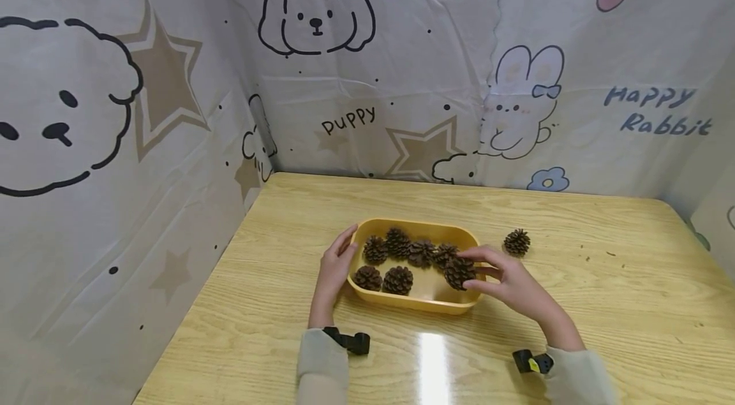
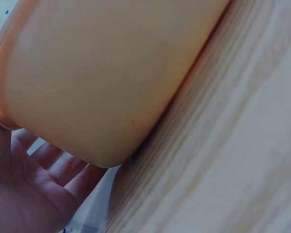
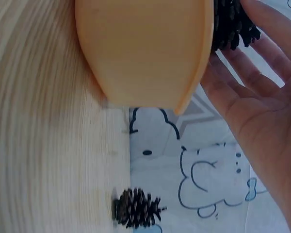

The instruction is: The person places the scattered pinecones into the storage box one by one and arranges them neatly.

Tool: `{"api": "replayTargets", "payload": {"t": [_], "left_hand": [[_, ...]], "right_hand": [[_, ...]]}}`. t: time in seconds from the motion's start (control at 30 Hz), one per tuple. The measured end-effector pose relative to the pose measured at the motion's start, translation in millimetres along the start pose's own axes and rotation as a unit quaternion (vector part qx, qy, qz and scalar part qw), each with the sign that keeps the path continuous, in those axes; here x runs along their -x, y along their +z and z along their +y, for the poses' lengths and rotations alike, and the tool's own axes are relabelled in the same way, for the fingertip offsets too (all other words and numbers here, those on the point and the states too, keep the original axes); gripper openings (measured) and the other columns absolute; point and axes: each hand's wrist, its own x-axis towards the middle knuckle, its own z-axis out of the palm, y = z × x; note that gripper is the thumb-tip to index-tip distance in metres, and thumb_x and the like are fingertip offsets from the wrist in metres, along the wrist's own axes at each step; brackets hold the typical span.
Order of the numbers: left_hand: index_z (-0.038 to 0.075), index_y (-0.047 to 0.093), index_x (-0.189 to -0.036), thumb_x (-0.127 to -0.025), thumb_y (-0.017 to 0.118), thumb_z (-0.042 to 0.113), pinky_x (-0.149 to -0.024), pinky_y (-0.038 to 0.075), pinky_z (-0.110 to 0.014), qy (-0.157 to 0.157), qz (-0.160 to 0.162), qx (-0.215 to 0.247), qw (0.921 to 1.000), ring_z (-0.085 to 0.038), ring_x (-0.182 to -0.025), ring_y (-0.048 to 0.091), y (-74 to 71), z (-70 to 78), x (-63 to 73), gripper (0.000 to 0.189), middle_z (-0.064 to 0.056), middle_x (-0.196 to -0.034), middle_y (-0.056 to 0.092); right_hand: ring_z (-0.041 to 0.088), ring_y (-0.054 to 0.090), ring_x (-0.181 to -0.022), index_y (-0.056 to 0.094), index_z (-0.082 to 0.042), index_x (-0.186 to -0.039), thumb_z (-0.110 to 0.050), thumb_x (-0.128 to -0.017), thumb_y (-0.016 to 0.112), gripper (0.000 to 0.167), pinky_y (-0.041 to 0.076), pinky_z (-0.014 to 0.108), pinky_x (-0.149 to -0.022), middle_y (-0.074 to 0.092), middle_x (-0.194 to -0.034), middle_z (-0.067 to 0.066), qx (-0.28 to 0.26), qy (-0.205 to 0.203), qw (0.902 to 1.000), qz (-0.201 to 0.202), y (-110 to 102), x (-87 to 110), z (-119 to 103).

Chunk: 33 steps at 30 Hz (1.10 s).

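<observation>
A yellow plastic bin (image 1: 413, 304) with rounded corners stands on the table, several brown pine cones (image 1: 398, 280) inside it. My left hand (image 1: 337, 265) grips the bin's left end, thumb at the rim and fingers along the outer wall; the left wrist view shows these fingers (image 2: 63, 170) against that wall. Between thumb and fingers, my right hand (image 1: 511, 280) holds a pine cone (image 1: 460, 273) over the right part of the bin. In the right wrist view this held pine cone (image 3: 233, 24) shows above the rim, partly hidden by the bin.
One loose pine cone (image 1: 517, 242) lies on the wooden table (image 1: 247, 328), to the right of the bin. Small dark crumbs (image 1: 610, 254) are scattered farther right. A printed cloth (image 1: 367, 86) hangs behind the table and along its left side.
</observation>
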Motion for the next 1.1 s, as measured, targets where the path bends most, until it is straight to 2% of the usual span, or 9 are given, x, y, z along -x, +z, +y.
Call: {"api": "replayTargets", "payload": {"t": [0.07, 0.17, 0.27, 0.4, 0.47, 0.63, 0.73, 0.93, 1.1], "left_hand": [[0.009, 0.048, -0.145, -0.102, 0.049, 0.014, -0.114, 0.040, -0.048, 0.000, 0.000, 0.001, 1.0000, -0.036, -0.139, 0.044, 0.0, -0.3, 0.5, 0.043, -0.018, -0.151, 0.046], [0.008, 0.048, -0.145, -0.103, 0.049, 0.014, -0.114, 0.041, -0.048, 0.004, 0.000, -0.001, 1.0000, -0.036, -0.139, 0.044, 0.3, 0.2, 1.8, 0.043, -0.018, -0.150, 0.046], [0.008, 0.048, -0.145, -0.103, 0.049, 0.014, -0.114, 0.040, -0.048, 0.004, 0.000, -0.002, 1.0000, -0.035, -0.140, 0.044, 0.6, 0.9, 2.4, 0.043, -0.018, -0.151, 0.046], [0.007, 0.049, -0.145, -0.102, 0.048, 0.012, -0.115, 0.039, -0.048, 0.002, 0.001, -0.004, 1.0000, -0.036, -0.140, 0.043, 1.0, -1.9, 0.1, 0.042, -0.018, -0.150, 0.046], [0.007, 0.049, -0.144, -0.102, 0.048, 0.012, -0.115, 0.039, -0.049, 0.004, 0.005, -0.003, 1.0000, -0.036, -0.140, 0.043, 1.7, -9.9, -5.2, 0.042, -0.018, -0.150, 0.046], [0.016, 0.050, -0.145, -0.103, 0.050, 0.019, -0.116, 0.038, -0.048, 0.002, 0.017, -0.002, 0.9999, -0.032, -0.141, 0.043, 3.3, -33.4, -18.9, 0.042, -0.013, -0.152, 0.046], [0.021, 0.050, -0.144, -0.102, 0.051, 0.023, -0.116, 0.039, -0.047, 0.000, 0.018, -0.007, 0.9998, -0.029, -0.141, 0.043, 2.9, -38.1, -20.4, 0.042, -0.009, -0.152, 0.046], [0.019, 0.049, -0.145, -0.103, 0.051, 0.021, -0.117, 0.037, -0.048, 0.001, 0.016, -0.006, 0.9998, -0.031, -0.142, 0.041, 2.5, -33.4, -18.1, 0.043, -0.011, -0.153, 0.044], [0.010, 0.049, -0.145, -0.102, 0.049, 0.015, -0.115, 0.038, -0.050, 0.002, 0.009, -0.009, 0.9999, -0.036, -0.141, 0.041, 0.5, -12.5, -7.5, 0.043, -0.017, -0.152, 0.043]], "right_hand": [[-0.004, 0.055, -0.117, 0.059, -0.004, -0.130, -0.012, -0.086, 0.073, 0.047, 0.054, 0.022, -0.096, 0.060, -0.130, 0.016, 0.012, 0.002, 0.9999, -0.009, 4, -4.2, -1], [0.015, 0.061, -0.117, 0.060, -0.009, -0.129, -0.017, -0.087, 0.072, 0.045, 0.057, 0.032, -0.096, 0.061, -0.130, 0.014, 0.037, 0.005, 0.9990, -0.024, 9, -10.4, -1], [0.029, 0.060, -0.119, 0.060, -0.011, -0.129, -0.021, -0.088, 0.073, 0.045, 0.056, 0.038, -0.097, 0.063, -0.130, 0.010, 0.062, 0.009, 0.9972, -0.039, 13, -15.8, -3], [0.031, 0.060, -0.119, 0.060, -0.009, -0.129, -0.020, -0.086, 0.074, 0.046, 0.054, 0.045, -0.098, 0.064, -0.128, 0.008, 0.095, 0.005, 0.9939, -0.055, 19, -21.4, -5], [0.031, 0.060, -0.119, 0.060, -0.007, -0.128, -0.017, -0.086, 0.075, 0.046, 0.053, 0.047, -0.098, 0.064, -0.127, 0.008, 0.108, -0.001, 0.9922, -0.063, 21, -23.7, -7], [0.031, 0.060, -0.116, 0.060, -0.005, -0.127, -0.014, -0.086, 0.074, 0.044, 0.054, 0.048, -0.096, 0.064, -0.125, 0.009, 0.137, -0.013, 0.9867, -0.087, 29, -29.4, -7], [0.032, 0.060, -0.118, 0.060, -0.006, -0.126, -0.013, -0.086, 0.074, 0.043, 0.052, 0.050, -0.099, 0.064, -0.125, 0.010, 0.145, -0.015, 0.9844, -0.098, 33, -32.9, -7], [0.034, 0.061, -0.117, 0.060, -0.007, -0.126, -0.015, -0.085, 0.075, 0.044, 0.053, 0.050, -0.096, 0.064, -0.126, 0.011, 0.159, -0.009, 0.9811, -0.110, 40, -37.6, -9], [0.032, 0.062, -0.114, 0.060, -0.006, -0.126, -0.017, -0.086, 0.074, 0.044, 0.055, 0.047, -0.093, 0.063, -0.126, 0.012, 0.165, -0.009, 0.9786, -0.122, 45, -41.8, -11]]}}
